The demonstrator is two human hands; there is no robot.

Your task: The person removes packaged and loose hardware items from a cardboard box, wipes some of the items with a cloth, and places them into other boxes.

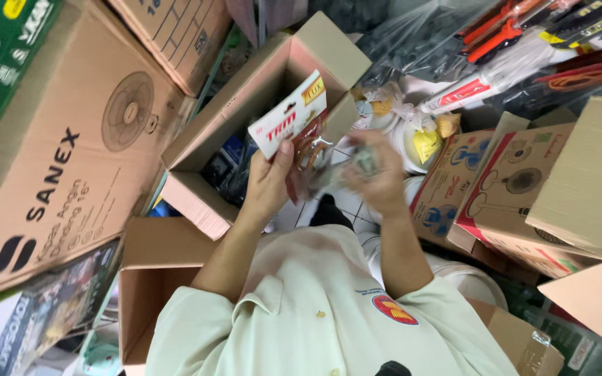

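My left hand grips a flat packet with a red and white header card and a clear plastic pouch below it. It holds the packet up over an open cardboard box. My right hand is blurred and closed on the lower end of the clear pouch, just right of my left hand. Both forearms rise from my cream shirt at the bottom of the view.
A large brown fan carton lies at left, and an empty open box sits at lower left. Printed fan boxes stack at right. Bagged tools with red and orange handles lie at top right, with small wrapped goods below them.
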